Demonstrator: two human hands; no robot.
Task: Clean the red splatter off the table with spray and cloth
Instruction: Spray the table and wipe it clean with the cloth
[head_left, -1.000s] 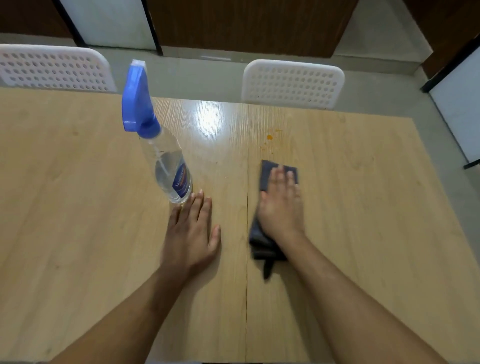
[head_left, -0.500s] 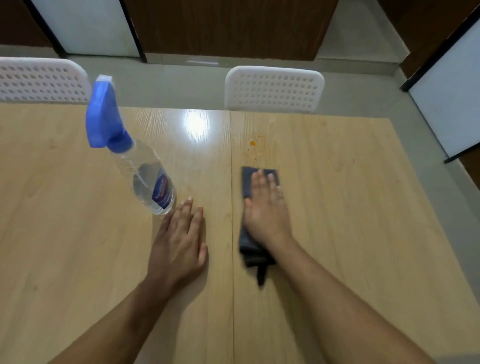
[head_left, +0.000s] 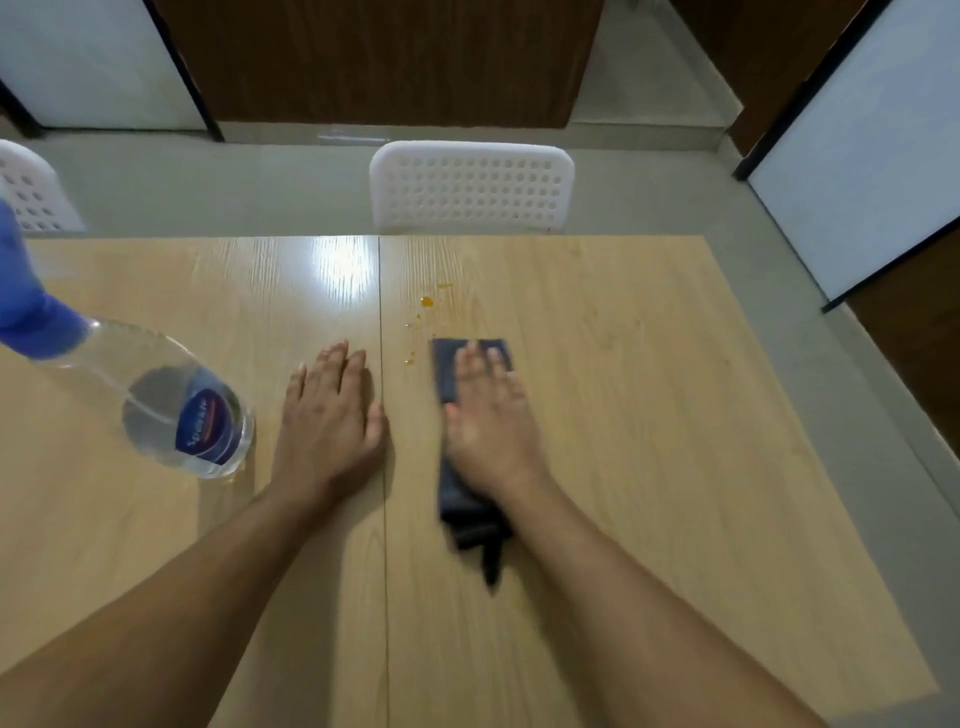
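Head view: white chair (head_left: 470, 187) behind the table (head_left: 649, 415), half-full spray bottle (head_left: 171, 405) by flat left hand (head_left: 327, 415); right hand (head_left: 488, 421) flat on cloth (head_left: 447, 364), splatter (head_left: 426, 302) beyond.

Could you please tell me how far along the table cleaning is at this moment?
Done: the spray bottle stands set down on the table. In hand: the right hand presses flat on the dark cloth; the left hand rests flat. Left: the orange-red splatter beyond the cloth remains unwiped.
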